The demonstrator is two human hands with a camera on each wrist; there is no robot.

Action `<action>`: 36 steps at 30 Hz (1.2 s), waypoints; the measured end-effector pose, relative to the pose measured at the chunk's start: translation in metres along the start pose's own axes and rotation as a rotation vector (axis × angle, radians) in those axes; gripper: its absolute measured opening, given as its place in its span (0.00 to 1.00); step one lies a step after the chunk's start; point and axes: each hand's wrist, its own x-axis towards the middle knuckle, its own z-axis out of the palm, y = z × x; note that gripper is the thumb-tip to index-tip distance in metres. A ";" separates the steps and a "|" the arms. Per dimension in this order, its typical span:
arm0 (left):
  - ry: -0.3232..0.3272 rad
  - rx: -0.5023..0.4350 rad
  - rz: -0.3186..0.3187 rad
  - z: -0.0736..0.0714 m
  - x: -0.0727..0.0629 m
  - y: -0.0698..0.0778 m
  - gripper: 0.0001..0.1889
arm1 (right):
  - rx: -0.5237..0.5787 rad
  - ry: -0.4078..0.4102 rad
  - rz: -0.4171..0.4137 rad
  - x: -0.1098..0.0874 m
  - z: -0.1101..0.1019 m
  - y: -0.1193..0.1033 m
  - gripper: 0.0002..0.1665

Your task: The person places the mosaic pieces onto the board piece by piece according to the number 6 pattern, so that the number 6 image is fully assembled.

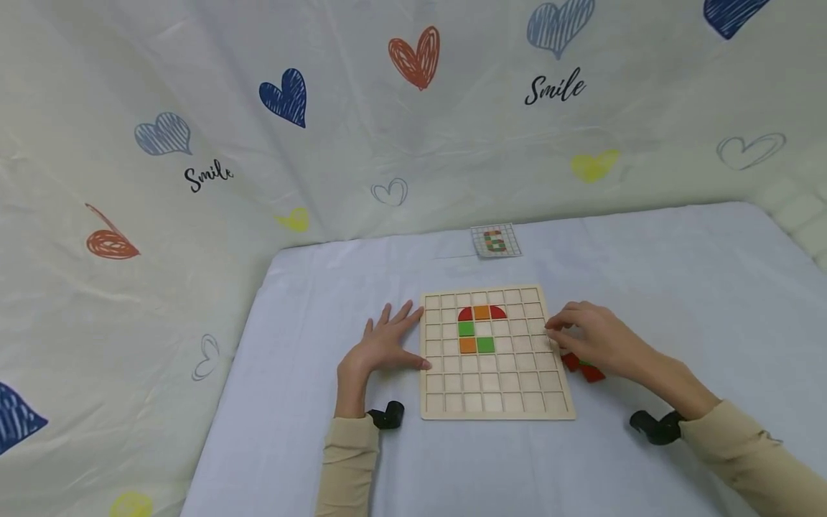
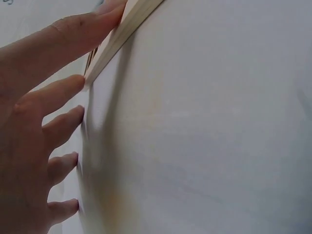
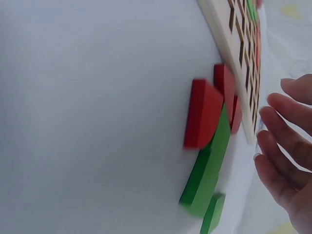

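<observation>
A wooden grid board (image 1: 515,382) lies on the white cloth. Red, orange and green pieces sit in its upper cells, among them an orange square (image 1: 481,312) and a green square (image 1: 485,345). At its left edge, my left hand (image 1: 381,345) has its fingers spread, with the thumb touching the frame. My right hand (image 1: 597,337) hovers by the right edge, fingers loosely bent; the right wrist view shows nothing between them. Under that hand lie loose pieces, including a red piece with a curved side (image 3: 202,114) and a long green piece (image 3: 209,163).
Beyond the board lies a small card (image 1: 496,241) printed with a grid and a coloured pattern. A white curtain (image 1: 349,143) with hearts stands behind the table. Black wrist straps (image 1: 655,428) sit at both wrists.
</observation>
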 end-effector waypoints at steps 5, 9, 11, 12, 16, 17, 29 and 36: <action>0.009 0.015 0.015 0.001 -0.004 -0.001 0.53 | -0.032 0.014 0.032 -0.011 -0.005 0.012 0.07; 0.020 0.039 0.032 0.005 -0.006 0.001 0.50 | -0.048 0.022 0.039 -0.017 -0.009 0.018 0.08; 0.023 0.050 0.033 0.008 -0.005 0.002 0.48 | -0.065 0.025 0.036 -0.020 -0.010 0.022 0.09; 0.026 0.053 0.030 0.010 -0.004 0.000 0.48 | -0.070 0.023 0.036 -0.021 -0.010 0.023 0.09; 0.028 0.065 0.011 0.020 0.002 -0.006 0.48 | -0.084 0.014 0.034 -0.025 -0.011 0.029 0.10; 0.032 0.065 0.012 0.022 0.003 -0.008 0.48 | -0.085 0.010 0.031 -0.026 -0.011 0.030 0.10; 0.011 0.037 0.026 0.014 -0.007 0.003 0.46 | -0.067 -0.073 0.013 -0.034 -0.012 0.036 0.13; 0.010 -0.008 0.055 0.008 -0.009 0.004 0.47 | -0.066 -0.064 0.006 -0.034 -0.009 0.036 0.12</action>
